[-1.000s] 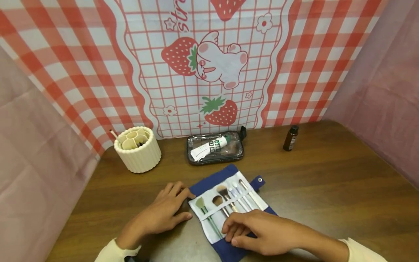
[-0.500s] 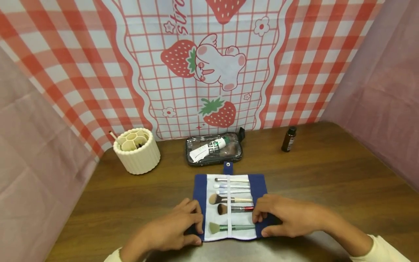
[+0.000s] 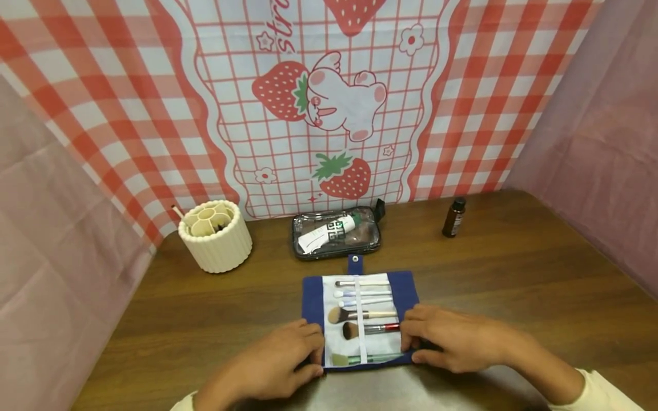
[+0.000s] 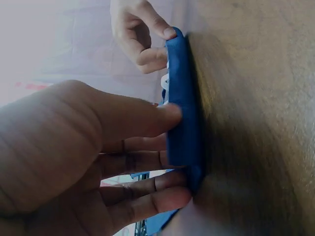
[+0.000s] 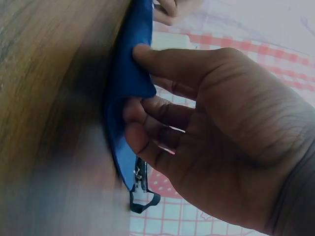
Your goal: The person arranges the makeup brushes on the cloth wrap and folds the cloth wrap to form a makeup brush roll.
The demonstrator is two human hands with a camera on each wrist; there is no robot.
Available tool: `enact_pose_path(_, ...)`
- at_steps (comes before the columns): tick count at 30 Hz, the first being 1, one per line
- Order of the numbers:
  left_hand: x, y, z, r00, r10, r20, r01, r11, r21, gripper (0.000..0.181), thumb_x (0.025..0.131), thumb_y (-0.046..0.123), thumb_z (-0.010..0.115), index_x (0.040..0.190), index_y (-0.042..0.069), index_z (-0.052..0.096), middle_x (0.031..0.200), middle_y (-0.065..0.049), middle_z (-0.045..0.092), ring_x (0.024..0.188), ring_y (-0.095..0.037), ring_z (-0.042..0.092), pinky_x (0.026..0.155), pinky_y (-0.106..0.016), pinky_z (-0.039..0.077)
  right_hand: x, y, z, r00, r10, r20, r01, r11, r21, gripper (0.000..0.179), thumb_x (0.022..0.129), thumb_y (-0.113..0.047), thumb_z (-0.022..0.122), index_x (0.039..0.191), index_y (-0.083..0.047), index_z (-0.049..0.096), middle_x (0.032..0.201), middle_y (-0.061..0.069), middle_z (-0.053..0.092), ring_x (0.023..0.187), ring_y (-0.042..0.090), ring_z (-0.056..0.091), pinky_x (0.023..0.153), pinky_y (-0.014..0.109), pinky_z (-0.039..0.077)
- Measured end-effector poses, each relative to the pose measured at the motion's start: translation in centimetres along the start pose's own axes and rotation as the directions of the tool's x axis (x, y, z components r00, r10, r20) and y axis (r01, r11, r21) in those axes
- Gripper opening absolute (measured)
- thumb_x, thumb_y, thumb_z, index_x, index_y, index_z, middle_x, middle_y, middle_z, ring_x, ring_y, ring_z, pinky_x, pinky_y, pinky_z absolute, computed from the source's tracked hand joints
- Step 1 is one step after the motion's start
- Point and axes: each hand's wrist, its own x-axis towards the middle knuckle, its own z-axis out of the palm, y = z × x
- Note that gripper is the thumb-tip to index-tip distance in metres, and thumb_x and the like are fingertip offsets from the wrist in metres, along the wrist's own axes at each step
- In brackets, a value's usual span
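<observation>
A blue and white brush roll [image 3: 311, 302] lies spread on the table, its near edge folded up slightly. Several makeup brushes sit crosswise under its white band, among them a green brush [image 3: 341, 360] nearest me, a red-handled brush [image 3: 351, 330] and a pale-handled brush [image 3: 337, 314]. My left hand [image 3: 288, 358] pinches the near left corner; in the left wrist view its thumb presses the blue cloth [image 4: 185, 123] from outside, with fingers behind. At the near right corner my right hand [image 3: 452, 341] grips the cloth [image 5: 129, 69] between thumb and curled fingers.
Behind the roll, close to its snap tab [image 3: 355, 263], lies a clear pouch [image 3: 366, 242] with a white tube inside. A ribbed cream holder [image 3: 222, 248] stands at the back left. A dark small bottle [image 3: 453, 218] stands at the back right.
The roll has turned so its snap tab points away from me. Both hands have come to its near corners, and the near edge has lifted and folded inward over the last half second.
</observation>
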Motion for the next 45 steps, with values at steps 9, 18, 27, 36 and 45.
enact_pose_path(9,0.3,-0.3,0.5,0.979,-0.184,-0.085,0.171,0.975,-0.142,0.022,0.094,0.02,0.071,0.081,0.027,0.054,0.078,0.019,0.048,0.071,-0.001,0.049,0.063,-0.023,0.043,0.1,0.0,0.4,0.996,0.085,-0.013,-0.085,0.996,0.042,0.013,0.1,-0.016,0.063,0.1,-0.028,0.056,0.091,-0.018,0.052,0.081,-0.002,0.051,0.07,0.022,0.048)
enact_pose_path(18,0.7,-0.3,1.6,0.954,-0.228,-0.193,0.205,0.97,-0.13,0.022,0.09,0.014,0.075,0.086,0.019,0.054,0.084,0.012,0.048,0.075,-0.004,0.049,0.065,-0.024,0.045,0.3,-0.3,0.6,0.994,0.089,-0.067,-0.093,0.993,-0.067,0.021,0.095,-0.014,0.069,0.104,-0.027,0.055,0.096,-0.014,0.05,0.083,0.002,0.049,0.07,0.024,0.048)
enact_pose_path(27,0.8,0.0,1.5,0.965,-0.168,-0.199,0.184,0.981,0.063,0.016,0.091,0.026,0.076,0.087,0.025,0.06,0.092,0.012,0.049,0.086,-0.006,0.044,0.072,-0.024,0.044,0.2,-1.1,0.4,0.997,0.027,-0.07,-0.046,0.954,-0.297,0.016,0.091,-0.038,0.074,0.097,-0.03,0.061,0.098,-0.016,0.046,0.088,0.003,0.043,0.073,0.026,0.046)
enact_pose_path(36,0.6,0.5,0.9,0.989,-0.093,-0.115,0.116,0.971,0.208,0.024,0.088,0.042,0.076,0.094,0.022,0.063,0.094,0.011,0.053,0.086,-0.006,0.05,0.076,-0.03,0.049,0.7,-1.3,1.0,0.993,-0.026,-0.119,-0.015,0.944,-0.329,0.017,0.088,-0.021,0.074,0.094,-0.023,0.059,0.089,-0.014,0.048,0.08,0.002,0.045,0.067,0.024,0.045)
enact_pose_path(45,0.7,0.0,1.6,0.98,-0.109,-0.165,0.132,0.982,0.132,0.008,0.098,0.024,0.065,0.093,0.018,0.066,0.089,0.011,0.052,0.082,-0.007,0.051,0.077,-0.031,0.051,0.3,-1.5,1.3,0.983,0.061,-0.173,-0.113,0.945,-0.307,0.021,0.092,-0.013,0.066,0.109,-0.019,0.056,0.094,-0.011,0.056,0.087,0.007,0.055,0.078,0.035,0.052)
